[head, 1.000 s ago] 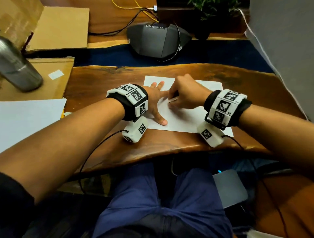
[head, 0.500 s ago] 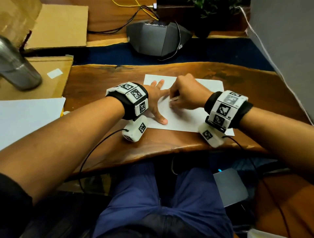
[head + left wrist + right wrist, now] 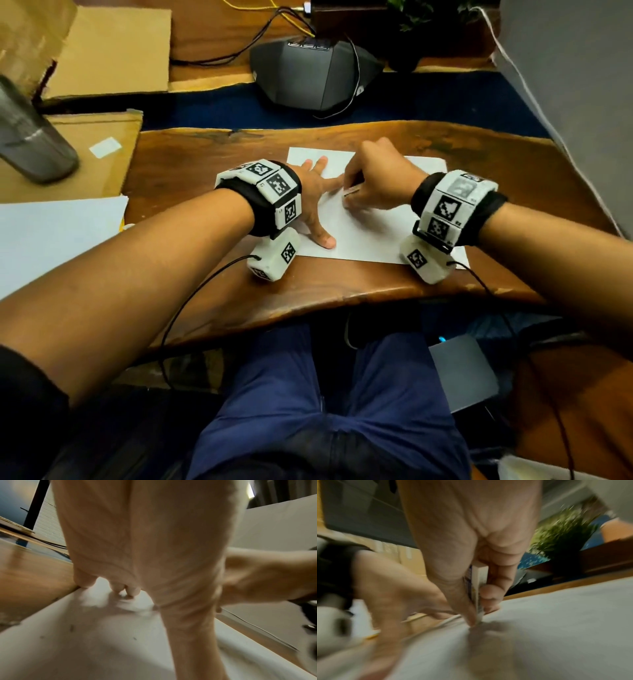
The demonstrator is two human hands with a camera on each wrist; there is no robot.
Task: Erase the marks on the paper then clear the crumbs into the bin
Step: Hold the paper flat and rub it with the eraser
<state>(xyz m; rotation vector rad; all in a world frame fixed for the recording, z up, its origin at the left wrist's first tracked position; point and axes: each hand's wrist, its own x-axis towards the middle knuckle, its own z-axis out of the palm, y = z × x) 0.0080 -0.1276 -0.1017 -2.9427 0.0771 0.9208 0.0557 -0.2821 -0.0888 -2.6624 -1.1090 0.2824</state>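
A white sheet of paper (image 3: 373, 233) lies on the wooden desk (image 3: 212, 161). My left hand (image 3: 317, 202) lies flat on the paper's left part, fingers spread and pressing it down. My right hand (image 3: 373, 185) pinches a white eraser (image 3: 351, 192) and holds its lower end against the paper just beside my left fingers. In the right wrist view the eraser (image 3: 478, 588) stands upright between thumb and fingers, its tip on the paper (image 3: 556, 622). A few dark crumbs (image 3: 71, 627) lie on the paper (image 3: 85, 649) in the left wrist view. Marks under the hands are hidden.
A dark conference speaker (image 3: 315, 75) with cables sits beyond the desk. A steel bottle (image 3: 27, 137) and cardboard (image 3: 109, 51) lie at the left, with another white sheet (image 3: 51, 236) nearer. A potted plant (image 3: 411, 20) stands at the back. No bin is in view.
The right hand has shifted slightly back and forth with the eraser on the paper. The left hand has stayed flat in the same place.
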